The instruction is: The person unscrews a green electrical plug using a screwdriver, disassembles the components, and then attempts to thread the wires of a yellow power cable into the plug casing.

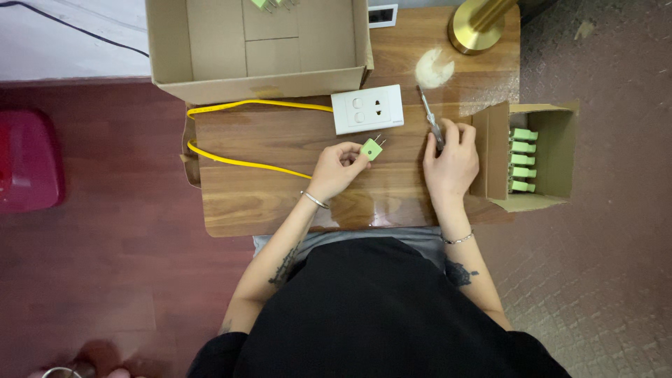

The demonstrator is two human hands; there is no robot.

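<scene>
My left hand [337, 168] pinches a small green plug [372, 148] whose two metal prongs point toward a white wall socket plate [367, 109]. A yellow cable [238, 162] runs from under that hand out to the left and loops back toward the socket plate. My right hand [451, 162] rests on the wooden table [273, 203], fingers closed on the handle of a thin screwdriver [427, 108] whose shaft points away from me.
A large open cardboard box [210, 49] stands at the table's far side. A small cardboard box [553, 154] with several green plugs [522, 159] sits at the right edge. A brass lamp base [476, 28] stands far right. A red stool [28, 161] is on the floor at left.
</scene>
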